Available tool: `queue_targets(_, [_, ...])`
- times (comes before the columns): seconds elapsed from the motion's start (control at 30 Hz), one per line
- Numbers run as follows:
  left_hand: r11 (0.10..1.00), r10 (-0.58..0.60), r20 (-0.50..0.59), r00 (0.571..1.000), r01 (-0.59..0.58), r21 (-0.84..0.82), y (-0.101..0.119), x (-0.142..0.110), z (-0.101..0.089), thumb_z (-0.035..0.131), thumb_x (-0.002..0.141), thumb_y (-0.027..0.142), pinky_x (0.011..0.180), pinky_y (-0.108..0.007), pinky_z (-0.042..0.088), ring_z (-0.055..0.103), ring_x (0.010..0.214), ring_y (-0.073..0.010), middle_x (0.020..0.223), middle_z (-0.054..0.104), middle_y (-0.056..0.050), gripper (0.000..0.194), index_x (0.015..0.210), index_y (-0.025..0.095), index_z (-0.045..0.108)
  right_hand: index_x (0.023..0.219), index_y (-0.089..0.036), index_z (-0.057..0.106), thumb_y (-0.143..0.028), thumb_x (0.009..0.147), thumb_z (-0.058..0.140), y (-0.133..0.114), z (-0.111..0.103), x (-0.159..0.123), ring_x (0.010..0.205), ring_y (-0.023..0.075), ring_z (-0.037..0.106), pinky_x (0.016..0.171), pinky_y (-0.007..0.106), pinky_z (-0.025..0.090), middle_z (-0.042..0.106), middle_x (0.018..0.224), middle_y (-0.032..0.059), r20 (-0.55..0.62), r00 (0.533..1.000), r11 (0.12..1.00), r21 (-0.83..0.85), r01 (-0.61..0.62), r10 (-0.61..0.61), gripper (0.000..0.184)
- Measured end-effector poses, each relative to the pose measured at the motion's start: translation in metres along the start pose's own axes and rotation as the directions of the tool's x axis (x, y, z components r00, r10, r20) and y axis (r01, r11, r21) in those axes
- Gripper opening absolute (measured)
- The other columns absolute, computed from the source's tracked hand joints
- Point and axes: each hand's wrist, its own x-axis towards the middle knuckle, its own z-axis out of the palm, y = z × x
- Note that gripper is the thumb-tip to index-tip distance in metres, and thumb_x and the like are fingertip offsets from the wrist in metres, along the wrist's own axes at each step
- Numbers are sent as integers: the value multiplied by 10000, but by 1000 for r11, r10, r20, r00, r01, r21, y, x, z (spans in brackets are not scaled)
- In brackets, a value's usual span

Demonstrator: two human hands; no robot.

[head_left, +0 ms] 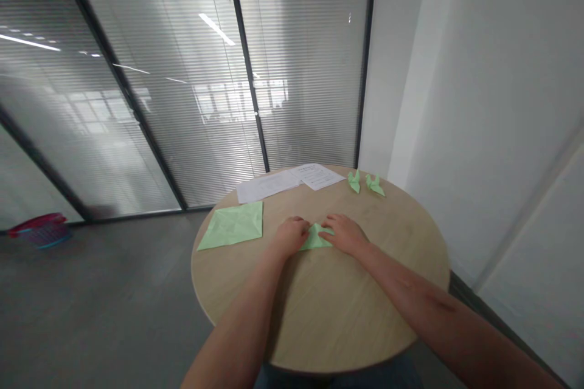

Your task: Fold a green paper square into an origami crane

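Observation:
A small folded piece of light green paper (316,237) lies on the round wooden table (328,310), between both hands. My left hand (292,234) presses on its left side with the fingers curled down. My right hand (345,233) rests on its right side, fingers bent onto the paper. Part of the folded piece is hidden under the fingers.
A larger creased green sheet (233,225) lies to the left. White printed sheets (287,182) sit at the far edge, and two small folded green figures (365,183) at the far right. Glass partitions with blinds stand behind; a white wall is right. A red basket (40,229) sits on the floor.

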Motion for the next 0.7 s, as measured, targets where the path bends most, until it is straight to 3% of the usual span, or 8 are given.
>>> queue_targets(0.2, [999,42,-29,999,-41,24,1,2,14,443,950,231,1052,-333,402,561,1177,-196,1284,608,-76,399,1317,274,593,1204,-261,693,-471,938,529,-2,0,0,1178,244,548,1028,349,378,615,1296,100,-17,1000,999,-29,24,-25,376])
queue_targets(0.43, [998,-35,36,999,33,45,5,6,14,425,958,264,1040,-359,410,568,1163,-211,1276,608,-66,404,1312,339,605,1101,-250,741,-431,956,483,-5,-6,3,1165,247,555,1022,355,383,623,1292,99,12,1000,999,-38,-14,14,347])
queue_targets(0.57, [996,-88,49,995,87,34,9,7,11,444,947,287,1058,-383,401,559,1182,-223,1313,596,-70,403,1314,329,606,945,-220,769,-354,948,474,-5,-18,3,1093,244,595,959,344,417,665,1225,111,68,994,995,-58,-80,84,324])
queue_targets(0.7, [995,-94,46,995,93,24,9,7,12,442,941,285,1059,-377,404,567,1176,-224,1313,601,-67,407,1307,321,614,934,-198,768,-324,903,501,-1,-30,2,999,251,651,870,338,463,726,1060,144,148,970,979,-88,-183,194,298])
